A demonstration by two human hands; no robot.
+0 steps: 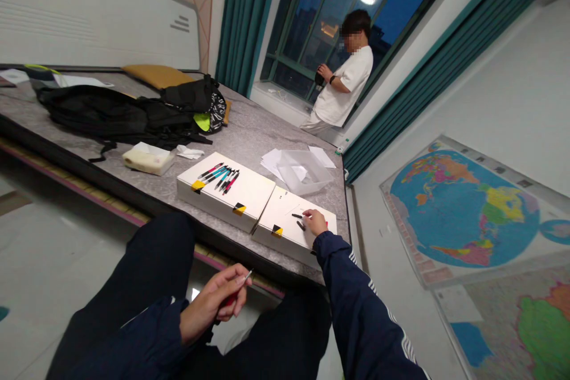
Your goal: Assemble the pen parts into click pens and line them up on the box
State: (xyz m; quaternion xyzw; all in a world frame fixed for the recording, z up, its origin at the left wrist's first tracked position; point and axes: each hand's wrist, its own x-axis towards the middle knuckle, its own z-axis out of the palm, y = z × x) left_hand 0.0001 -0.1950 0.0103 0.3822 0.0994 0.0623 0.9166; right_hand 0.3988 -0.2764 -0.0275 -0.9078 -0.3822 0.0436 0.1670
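In my left hand (218,297), held above my lap, the fingers are closed round a red pen barrel (230,299) with a thin metallic tip sticking out past the fingertips. My right hand (315,222) reaches down to the top of the right-hand white box (285,205), its fingers bent together beside small black pen parts (300,225). Whatever is between those fingertips is too small to make out. A bit of red shows at the far side of that hand. Several assembled pens (220,177), red, blue and black, lie in a row on the left-hand white box (253,184).
Behind the boxes stand a clear plastic bin (307,172) and loose papers (271,161). A tissue pack (149,158) and a black backpack (98,113) lie to the left on the grey surface (249,124). A person (347,83) stands by the window. Maps (467,202) hang at right.
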